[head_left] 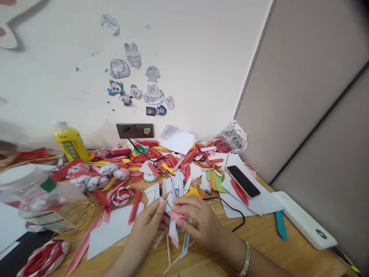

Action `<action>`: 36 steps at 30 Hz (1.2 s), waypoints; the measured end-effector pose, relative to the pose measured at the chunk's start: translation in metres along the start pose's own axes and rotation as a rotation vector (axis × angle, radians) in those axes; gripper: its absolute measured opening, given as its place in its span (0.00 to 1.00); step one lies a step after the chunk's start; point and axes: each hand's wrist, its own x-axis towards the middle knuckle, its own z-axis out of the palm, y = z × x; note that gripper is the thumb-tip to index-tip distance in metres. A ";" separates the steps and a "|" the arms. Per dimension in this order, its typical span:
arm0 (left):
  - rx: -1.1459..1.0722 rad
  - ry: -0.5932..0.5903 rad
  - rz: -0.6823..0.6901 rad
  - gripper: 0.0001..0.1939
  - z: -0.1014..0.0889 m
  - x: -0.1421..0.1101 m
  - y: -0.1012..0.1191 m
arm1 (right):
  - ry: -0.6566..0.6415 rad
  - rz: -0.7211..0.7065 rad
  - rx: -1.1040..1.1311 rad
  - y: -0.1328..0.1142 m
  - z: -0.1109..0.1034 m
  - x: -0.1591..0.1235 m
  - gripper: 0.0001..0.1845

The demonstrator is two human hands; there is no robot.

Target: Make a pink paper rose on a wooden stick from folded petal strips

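Between both hands is a piece of folded pink and white paper (173, 236), with a strip hanging down toward the table. My left hand (152, 217) pinches its left side between thumb and fingers. Curled over the pink upper part is my right hand (200, 219), which wears a sparkling bracelet on its wrist. Just beyond the hands lies a bundle of white paper strips (175, 182). A thin wooden stick (168, 252) shows below the paper; its upper end is hidden.
Red, white and yellow folded paper strips (173, 161) crowd the back. At left are a clear plastic jar (37, 192), a yellow bottle (70, 142) and a red-and-white paper rose (47, 256). A phone (243, 181) lies on papers at right, near a long white device (302, 219).
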 end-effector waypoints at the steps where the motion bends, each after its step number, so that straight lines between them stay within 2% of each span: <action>1: 0.004 -0.006 -0.002 0.31 0.000 0.000 0.000 | 0.013 0.019 0.014 0.000 0.000 0.000 0.09; 7: -0.105 -0.024 -0.014 0.31 0.005 0.000 0.002 | 0.067 0.080 0.093 -0.002 0.002 0.001 0.08; 13: -0.199 0.019 -0.017 0.28 0.010 -0.003 0.001 | 0.070 0.138 0.163 -0.005 -0.003 0.003 0.09; 17: -0.349 0.052 -0.061 0.24 0.013 -0.006 0.006 | 0.041 0.129 0.179 -0.005 -0.012 0.006 0.25; 19: -0.401 0.061 -0.089 0.21 0.013 -0.007 0.010 | -0.014 0.076 0.163 -0.004 -0.014 0.007 0.29; 22: -0.442 0.043 -0.139 0.15 0.013 -0.007 0.013 | -0.048 0.028 0.123 -0.001 -0.011 0.006 0.26; 28: -0.440 -0.139 -0.156 0.05 0.009 -0.008 0.008 | -0.114 -0.036 0.086 0.002 -0.004 0.004 0.21; 30: -0.405 -0.154 -0.176 0.06 0.009 -0.008 0.008 | -0.125 -0.028 0.092 0.000 -0.005 0.004 0.20; 33: -0.352 -0.117 -0.211 0.13 0.011 -0.007 0.008 | -0.141 0.034 0.105 -0.004 -0.008 0.006 0.19; 36: -0.335 -0.081 -0.190 0.16 0.015 -0.007 0.009 | -0.138 0.061 0.101 -0.005 -0.008 0.006 0.17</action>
